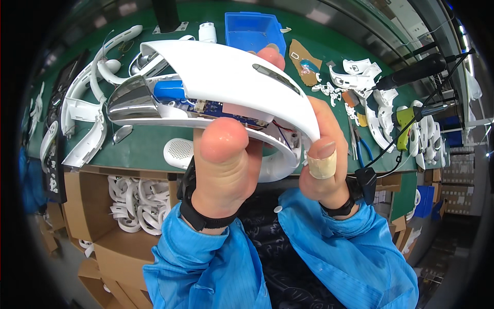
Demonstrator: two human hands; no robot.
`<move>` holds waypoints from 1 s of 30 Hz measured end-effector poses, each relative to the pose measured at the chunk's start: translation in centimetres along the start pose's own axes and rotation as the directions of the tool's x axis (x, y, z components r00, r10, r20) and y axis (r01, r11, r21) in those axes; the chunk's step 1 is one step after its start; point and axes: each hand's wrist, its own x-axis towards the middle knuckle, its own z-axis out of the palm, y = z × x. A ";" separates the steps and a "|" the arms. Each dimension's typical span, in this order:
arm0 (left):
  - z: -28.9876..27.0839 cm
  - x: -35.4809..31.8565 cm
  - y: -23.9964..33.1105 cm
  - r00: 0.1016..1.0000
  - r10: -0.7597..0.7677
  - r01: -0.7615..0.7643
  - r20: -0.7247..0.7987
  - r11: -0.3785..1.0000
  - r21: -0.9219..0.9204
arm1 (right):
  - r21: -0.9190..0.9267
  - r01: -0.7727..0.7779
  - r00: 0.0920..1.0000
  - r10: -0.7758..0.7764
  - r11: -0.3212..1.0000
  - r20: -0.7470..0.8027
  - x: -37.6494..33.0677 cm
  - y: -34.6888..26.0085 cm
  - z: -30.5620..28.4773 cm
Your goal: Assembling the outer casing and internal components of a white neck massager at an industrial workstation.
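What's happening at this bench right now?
A person holds a curved white device in both hands: the left hand near its middle, the right hand at its right end. Its casing gapes, baring a blue circuit board and blue cylinder. White shell parts lie on the green bench.

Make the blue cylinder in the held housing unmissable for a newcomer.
Find the curved white housing in the left hand and right hand. In its open left end, right of the shiny silver end piece, sits the blue cylinder. Unlike the flat, darker circuit board to its right, it is bright and rounded.
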 end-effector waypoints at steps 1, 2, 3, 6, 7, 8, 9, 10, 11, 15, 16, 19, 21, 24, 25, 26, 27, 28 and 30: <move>0.1 -0.1 0.0 1.000 0.005 -0.005 0.013 1.000 -0.019 | -0.010 0.000 1.000 0.000 1.000 -0.006 -0.1 0.0 0.0; -0.1 -0.3 -0.1 1.000 0.013 -0.012 0.026 0.999 -0.041 | -0.012 -0.001 1.000 0.001 1.000 -0.008 -0.1 0.0 0.0; -0.1 -0.3 -0.2 0.999 0.023 -0.020 0.038 0.997 -0.069 | -0.005 0.000 1.000 0.000 1.000 -0.022 0.0 -0.1 0.2; -0.5 0.0 -1.1 0.992 0.101 -0.079 0.071 0.961 -0.266 | 0.019 -0.018 0.999 0.019 1.000 -0.041 0.0 -0.2 0.4; -0.4 0.2 -1.2 0.989 0.129 -0.098 0.074 0.941 -0.325 | 0.039 -0.037 0.998 0.039 0.999 -0.044 0.1 -0.3 0.5; -0.2 0.2 -1.2 0.986 0.149 -0.113 0.074 0.925 -0.362 | 0.043 -0.038 0.998 0.040 0.998 -0.039 0.0 -0.3 0.5; 0.2 0.3 -1.0 0.986 0.150 -0.113 0.075 0.924 -0.365 | 0.056 -0.058 0.998 0.058 0.997 -0.006 0.0 -0.4 0.3; 0.9 0.3 -0.6 0.993 0.115 -0.107 0.019 0.966 -0.235 | 0.068 -0.077 0.997 0.076 0.995 0.027 0.0 -0.4 0.2; 1.2 0.3 -0.2 0.995 0.087 -0.091 -0.042 0.991 -0.101 | 0.065 -0.077 0.997 0.075 0.995 0.028 0.1 -0.5 0.2; 1.1 0.0 0.3 0.996 0.074 -0.081 -0.057 0.990 -0.115 | 0.133 -0.130 0.988 0.116 0.983 0.107 -0.1 -0.9 0.4; 1.0 0.1 0.2 0.996 0.077 -0.082 -0.046 0.991 -0.103 | 0.128 -0.160 0.982 0.144 0.979 0.126 -0.1 -1.1 0.3; 0.6 -0.1 0.3 0.996 0.091 -0.091 -0.009 0.994 -0.064 | 0.072 -0.164 0.976 0.151 0.984 0.155 0.1 -1.6 0.2; 0.8 -0.1 0.4 0.995 0.101 -0.100 0.020 0.994 -0.038 | 0.173 -0.246 0.959 0.213 0.954 0.188 0.3 -1.9 -0.3; 1.4 -0.3 0.3 0.996 0.087 -0.090 -0.035 0.992 -0.090 | 0.335 -0.452 0.891 0.400 0.827 0.214 1.1 -3.0 -0.3; 1.4 -0.3 0.2 0.997 0.072 -0.072 -0.010 0.995 -0.073 | 0.362 -0.505 0.863 0.454 0.783 0.223 1.3 -2.9 -0.4; 1.3 -0.4 0.2 0.998 0.056 -0.055 0.016 0.997 -0.055 | 0.388 -0.556 0.831 0.505 0.735 0.234 1.5 -2.8 -0.3; 1.4 -0.4 0.2 0.998 0.055 -0.054 0.020 0.997 -0.057 | 0.366 -0.564 0.823 0.542 0.740 0.173 1.7 -3.6 0.1; 1.5 -0.4 0.2 0.998 0.059 -0.057 0.031 0.997 -0.052 | 0.364 -0.563 0.823 0.542 0.742 0.170 1.6 -3.7 0.0; 1.5 -0.5 0.1 0.997 0.064 -0.062 0.040 0.997 -0.047 | 0.353 -0.556 0.829 0.534 0.752 0.168 1.5 -3.7 0.0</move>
